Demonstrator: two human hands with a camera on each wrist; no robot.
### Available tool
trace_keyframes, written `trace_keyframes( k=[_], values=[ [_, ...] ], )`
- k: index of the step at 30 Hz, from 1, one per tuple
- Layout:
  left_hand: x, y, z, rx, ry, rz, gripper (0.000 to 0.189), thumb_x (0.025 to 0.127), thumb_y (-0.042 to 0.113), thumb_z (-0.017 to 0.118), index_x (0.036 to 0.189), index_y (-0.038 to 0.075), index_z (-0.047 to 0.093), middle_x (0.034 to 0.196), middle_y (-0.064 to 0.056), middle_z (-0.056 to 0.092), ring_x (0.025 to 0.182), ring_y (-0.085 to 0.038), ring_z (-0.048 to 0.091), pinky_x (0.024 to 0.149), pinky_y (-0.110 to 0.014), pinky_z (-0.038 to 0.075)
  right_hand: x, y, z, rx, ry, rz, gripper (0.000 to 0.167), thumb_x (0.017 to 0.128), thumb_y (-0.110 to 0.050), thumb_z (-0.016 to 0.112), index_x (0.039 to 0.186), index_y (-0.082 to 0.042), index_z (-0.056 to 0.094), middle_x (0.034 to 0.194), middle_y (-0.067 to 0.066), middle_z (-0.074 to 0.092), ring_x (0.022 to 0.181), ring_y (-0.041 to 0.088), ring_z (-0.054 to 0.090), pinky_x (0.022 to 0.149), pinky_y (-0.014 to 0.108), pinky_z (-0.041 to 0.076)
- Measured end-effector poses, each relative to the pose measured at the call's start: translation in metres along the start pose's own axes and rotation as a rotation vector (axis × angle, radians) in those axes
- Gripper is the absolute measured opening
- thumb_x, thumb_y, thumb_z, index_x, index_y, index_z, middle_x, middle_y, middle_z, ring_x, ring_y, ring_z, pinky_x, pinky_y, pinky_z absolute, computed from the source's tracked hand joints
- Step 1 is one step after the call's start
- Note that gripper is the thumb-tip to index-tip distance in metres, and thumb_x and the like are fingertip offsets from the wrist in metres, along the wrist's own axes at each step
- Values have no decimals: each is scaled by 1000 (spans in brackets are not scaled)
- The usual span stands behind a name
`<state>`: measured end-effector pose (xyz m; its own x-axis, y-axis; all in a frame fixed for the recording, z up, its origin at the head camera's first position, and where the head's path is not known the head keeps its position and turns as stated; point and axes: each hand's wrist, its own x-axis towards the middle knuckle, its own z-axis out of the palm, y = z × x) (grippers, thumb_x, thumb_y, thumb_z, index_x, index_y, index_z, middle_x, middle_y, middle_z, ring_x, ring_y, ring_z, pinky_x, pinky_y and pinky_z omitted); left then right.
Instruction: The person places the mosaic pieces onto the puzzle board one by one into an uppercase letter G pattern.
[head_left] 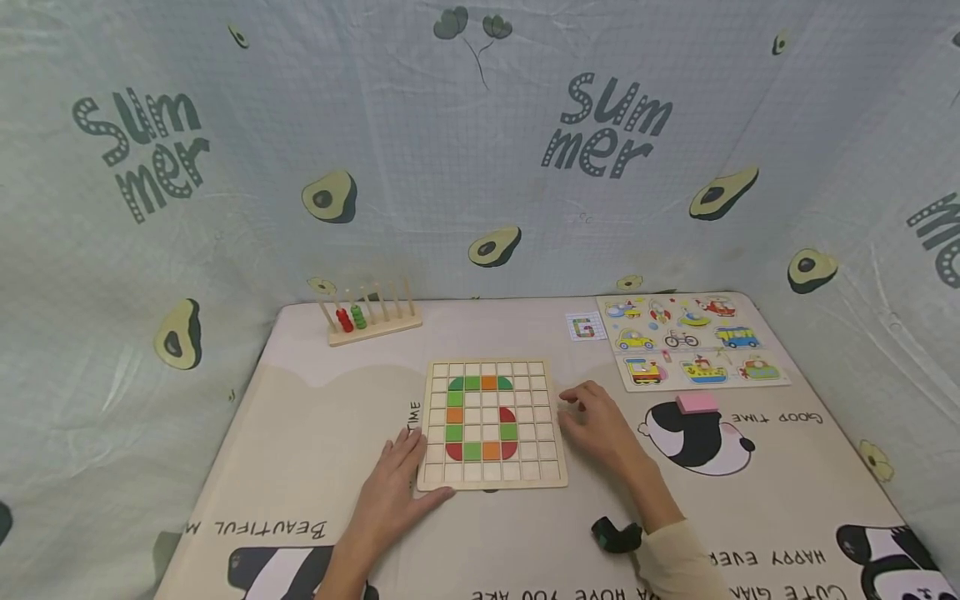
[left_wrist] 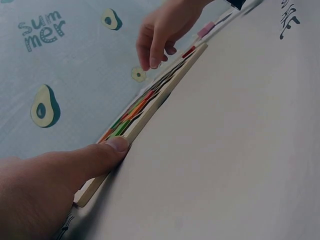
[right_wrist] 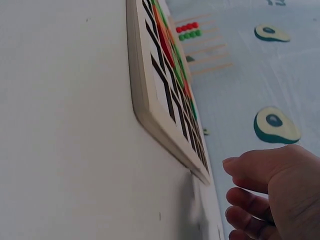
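Observation:
A square wooden grid board (head_left: 529,472) lies on the table, with green, orange and red tiles (head_left: 472,451) set in its cells in the shape of a letter G. My left hand (head_left: 392,492) rests at the board's front left corner, fingers extended along its left side. In the left wrist view the thumb (left_wrist: 117,144) lies on the rim. My right hand (head_left: 600,425) is by the board's right side, its fingers loosely bent with nothing between them. The right wrist view shows this hand (right_wrist: 280,190) apart from the board's edge.
A small card (head_left: 585,327) printed with a coloured G lies behind, beside a vehicle picture board (head_left: 705,385). A bead stand (head_left: 375,332) with red and green beads is at back left. A pink block (head_left: 697,403) and a dark curved object (head_left: 617,535) are at right.

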<state>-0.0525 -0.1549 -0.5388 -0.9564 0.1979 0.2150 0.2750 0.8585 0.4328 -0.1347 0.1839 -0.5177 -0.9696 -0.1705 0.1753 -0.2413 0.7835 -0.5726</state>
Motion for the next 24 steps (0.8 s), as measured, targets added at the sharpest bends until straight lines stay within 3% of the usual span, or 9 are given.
trace_keyframes(
  k=[10,17,24],
  values=[
    [0,-1,0,-2,-13,-13,90,77,58,78,140,-1,56,151,-15,52,145,-34,43,124,-47,33,-10,18,-14,2,-6,71,30,91,-20,71,118,-7,68,112,7,63,94,20,57,81,37,57],
    [-1,0,0,3,4,2,89,75,57,79,139,-2,57,149,-16,53,144,-35,44,123,-48,35,-20,26,-22,-7,-18,152,35,91,-23,72,122,-8,67,118,10,62,104,24,58,93,43,59],
    [0,-1,-1,-5,-5,3,88,77,56,79,139,-2,57,150,-17,53,144,-36,43,124,-49,34,-25,34,-26,-39,-30,185,37,90,-23,73,123,-7,67,116,9,62,104,24,58,94,44,59]
  ],
)
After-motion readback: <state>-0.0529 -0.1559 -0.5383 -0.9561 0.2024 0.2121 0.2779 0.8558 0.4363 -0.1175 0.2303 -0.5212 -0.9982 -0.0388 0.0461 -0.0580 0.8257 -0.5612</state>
